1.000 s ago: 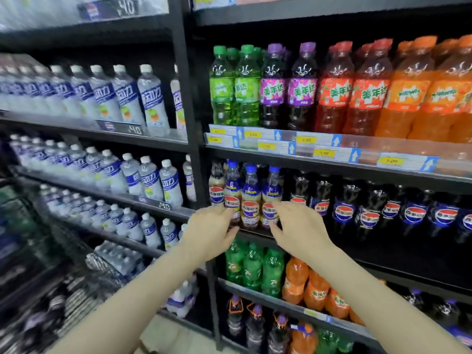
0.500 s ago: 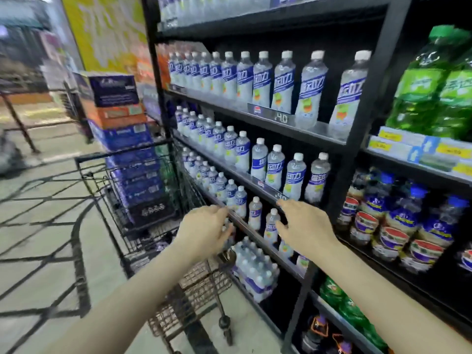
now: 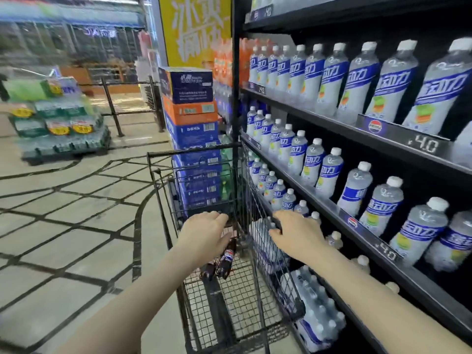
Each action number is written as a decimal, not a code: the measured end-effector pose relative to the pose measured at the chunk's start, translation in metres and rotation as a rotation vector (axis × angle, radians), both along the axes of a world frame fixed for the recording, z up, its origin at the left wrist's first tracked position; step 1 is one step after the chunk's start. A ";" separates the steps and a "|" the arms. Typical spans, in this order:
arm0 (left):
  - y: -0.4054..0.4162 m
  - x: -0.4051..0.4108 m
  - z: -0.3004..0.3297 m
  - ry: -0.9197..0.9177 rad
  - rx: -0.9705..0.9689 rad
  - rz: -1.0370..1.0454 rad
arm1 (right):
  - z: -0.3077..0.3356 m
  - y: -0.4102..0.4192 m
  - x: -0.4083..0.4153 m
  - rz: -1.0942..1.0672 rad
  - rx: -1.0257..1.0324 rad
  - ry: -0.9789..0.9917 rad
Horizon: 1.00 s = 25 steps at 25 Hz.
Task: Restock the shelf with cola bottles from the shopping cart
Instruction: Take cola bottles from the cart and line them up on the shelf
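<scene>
Left hand (image 3: 207, 232) reaches into the shopping cart (image 3: 255, 290), fingers loose, grasping nothing; right hand (image 3: 296, 235) hangs released over the rim. Cola bottles (image 3: 222, 264) lie on the cart's floor. Probably heavy, round and slick, so I'd grab the necks.

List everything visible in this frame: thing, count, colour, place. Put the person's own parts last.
shopping cart: one, black wire, beside the shelf.
cola bottles: apparently two, dark with blue labels, lying in the cart.
shelf: one, black, right side.
white-capped bottles: many, pale with blue labels, on several shelf levels.
wrapped bottle packs: at least one, clear, floor under the shelf.
stacked cartons: several, blue and orange, behind the cart.
yellow banner: one, behind the cartons.
left hand: inside the cart, just above the cola bottles.
right hand: open, at the cart's right edge.
</scene>
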<state>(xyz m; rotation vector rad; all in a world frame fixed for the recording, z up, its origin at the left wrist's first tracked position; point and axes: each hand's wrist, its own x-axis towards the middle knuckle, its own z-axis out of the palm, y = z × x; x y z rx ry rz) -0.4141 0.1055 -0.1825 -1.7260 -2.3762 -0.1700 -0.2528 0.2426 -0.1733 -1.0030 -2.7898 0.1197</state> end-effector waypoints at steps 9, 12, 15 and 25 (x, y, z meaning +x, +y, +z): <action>0.039 -0.086 -0.043 -0.085 -0.105 0.103 | -0.060 0.055 -0.109 -0.018 -0.151 -0.084; 0.055 -0.112 -0.070 -0.129 -0.124 0.131 | -0.094 0.074 -0.141 -0.042 -0.222 -0.152; 0.073 -0.137 -0.104 -0.185 -0.149 0.154 | -0.134 0.095 -0.176 -0.080 -0.286 -0.197; 0.150 -0.214 -0.238 -0.357 -0.296 0.187 | -0.309 0.148 -0.272 -0.262 -0.567 -0.321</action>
